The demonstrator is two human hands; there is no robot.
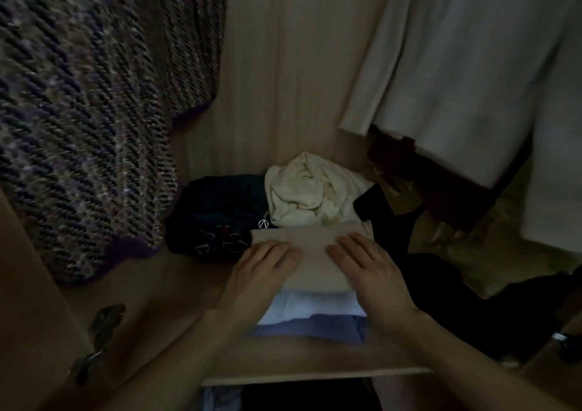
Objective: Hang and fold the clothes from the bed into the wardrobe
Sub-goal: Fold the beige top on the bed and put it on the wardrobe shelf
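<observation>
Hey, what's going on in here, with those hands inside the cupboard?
A person is putting clothes away in a wardrobe. Their left hand and right hand lie flat on a folded beige garment, which tops a small stack on the shelf, above a white piece and a blue piece. Behind the stack lies a crumpled cream garment. A knitted garment and a white garment hang above.

Wooden shelf (299,360): folded stack (315,306), dark garment (214,209), cream bundle (308,187).
</observation>
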